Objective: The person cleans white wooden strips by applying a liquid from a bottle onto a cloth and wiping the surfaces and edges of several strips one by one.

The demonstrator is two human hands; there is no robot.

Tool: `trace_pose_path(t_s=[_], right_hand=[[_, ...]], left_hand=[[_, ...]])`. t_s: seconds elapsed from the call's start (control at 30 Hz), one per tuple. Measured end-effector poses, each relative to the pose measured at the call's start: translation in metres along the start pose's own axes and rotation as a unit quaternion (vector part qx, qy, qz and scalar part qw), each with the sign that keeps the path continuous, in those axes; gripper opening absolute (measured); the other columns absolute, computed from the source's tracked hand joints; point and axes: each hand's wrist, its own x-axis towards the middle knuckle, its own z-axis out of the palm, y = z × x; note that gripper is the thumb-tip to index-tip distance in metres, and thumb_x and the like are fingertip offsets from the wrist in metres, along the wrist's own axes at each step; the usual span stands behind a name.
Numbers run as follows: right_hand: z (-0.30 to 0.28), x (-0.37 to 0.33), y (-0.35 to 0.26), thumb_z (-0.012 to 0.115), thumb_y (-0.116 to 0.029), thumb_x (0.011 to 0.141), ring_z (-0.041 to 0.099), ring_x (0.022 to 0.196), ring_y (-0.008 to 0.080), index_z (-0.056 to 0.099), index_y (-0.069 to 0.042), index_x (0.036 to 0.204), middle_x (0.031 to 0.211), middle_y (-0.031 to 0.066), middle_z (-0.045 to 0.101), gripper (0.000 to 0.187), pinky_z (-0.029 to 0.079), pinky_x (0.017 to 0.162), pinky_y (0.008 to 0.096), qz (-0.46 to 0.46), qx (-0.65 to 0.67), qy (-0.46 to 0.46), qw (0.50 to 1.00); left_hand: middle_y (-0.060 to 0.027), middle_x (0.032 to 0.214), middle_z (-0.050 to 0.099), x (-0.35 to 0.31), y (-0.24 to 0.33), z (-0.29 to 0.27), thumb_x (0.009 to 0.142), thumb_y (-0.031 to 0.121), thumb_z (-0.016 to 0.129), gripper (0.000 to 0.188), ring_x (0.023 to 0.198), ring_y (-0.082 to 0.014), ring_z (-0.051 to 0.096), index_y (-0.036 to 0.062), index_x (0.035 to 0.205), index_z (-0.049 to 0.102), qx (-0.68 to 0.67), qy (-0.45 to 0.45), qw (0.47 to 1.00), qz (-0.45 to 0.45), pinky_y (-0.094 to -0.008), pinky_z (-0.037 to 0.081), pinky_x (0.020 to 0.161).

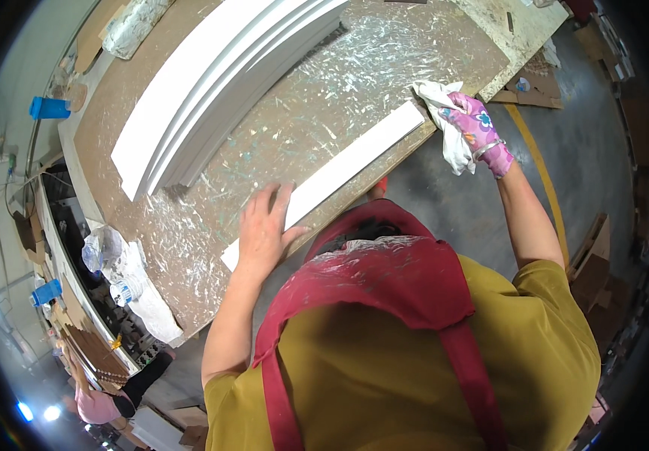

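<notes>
Strip | under left hand | right hand gripping cloth

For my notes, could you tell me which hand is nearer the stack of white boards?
Left. The left hand presses the white strip just below the stack of white boards; the right hand holds a rag farther off.

Stacked white boards, blue cups

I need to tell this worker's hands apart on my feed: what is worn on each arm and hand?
The left hand is bare, with no glove, and the forearm is uncovered up to a short mustard-yellow sleeve. The right hand wears a pink glove printed with purple and blue flower shapes, with a thin pale band at the wrist. That forearm is also uncovered up to a short mustard-yellow sleeve. Red apron straps cross the shirt.
</notes>
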Motion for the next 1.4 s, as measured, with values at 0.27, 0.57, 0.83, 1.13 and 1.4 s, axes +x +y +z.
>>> trace_pose_path(t_s=[0.27,0.57,0.83,1.13,1.4], right_hand=[[-0.044,0.020,-0.033,0.064,-0.013,0.085,0.062,0.086,0.0124,0.058,-0.001,0.114,0.103,0.0072,0.064,0.033,0.050,0.074,0.0250,-0.021,0.158,0.161,0.974],[0.015,0.010,-0.083,0.061,-0.012,0.079,0.060,0.092,0.0194,0.055,0.002,0.115,0.108,0.0131,0.060,0.039,0.050,0.076,0.0278,-0.186,-0.331,0.107,0.919],[0.185,-0.028,-0.029,0.057,-0.022,0.080,0.049,0.115,0.0252,0.052,-0.010,0.117,0.118,0.0127,0.053,0.039,0.039,0.098,0.0375,-0.262,-0.377,-0.211,0.863],[0.180,-0.034,-0.022,0.057,-0.014,0.071,0.057,0.101,0.0258,0.058,-0.019,0.105,0.110,0.0051,0.058,0.034,0.050,0.086,0.0400,-0.375,-0.347,-0.146,0.847],[0.128,-0.015,-0.068,0.058,-0.010,0.069,0.062,0.086,0.0274,0.061,-0.009,0.092,0.092,0.0104,0.062,0.023,0.052,0.075,0.0396,-0.229,-0.564,-0.106,0.786]], left_hand=[[-0.0191,0.133,0.045,0.087,-0.035,-0.133,0.076,0.036,0.069,0.072,0.121,-0.0361,0.045,0.0015,0.134,0.042,0.268,0.282,0.921,0.014,-0.0439,0.034,0.102],[-0.0188,0.132,0.045,0.071,-0.048,-0.096,0.074,0.044,0.071,0.073,0.121,-0.0338,0.045,0.0049,0.130,0.045,0.150,0.193,0.969,0.037,-0.0464,0.036,0.098],[-0.0132,0.138,0.039,0.006,-0.003,0.019,0.065,0.032,0.077,0.079,0.124,-0.0348,0.039,0.0044,0.129,0.041,0.056,0.003,0.998,-0.029,-0.0470,0.035,0.096],[-0.0084,0.138,0.041,0.002,-0.008,0.023,0.070,0.030,0.073,0.069,0.126,-0.0323,0.039,0.0066,0.128,0.044,0.035,0.055,0.998,-0.011,-0.0455,0.035,0.098],[-0.0103,0.138,0.040,-0.007,-0.016,0.022,0.074,0.036,0.070,0.067,0.126,-0.0344,0.037,0.0058,0.128,0.044,0.030,0.068,0.997,0.003,-0.0473,0.034,0.098]])
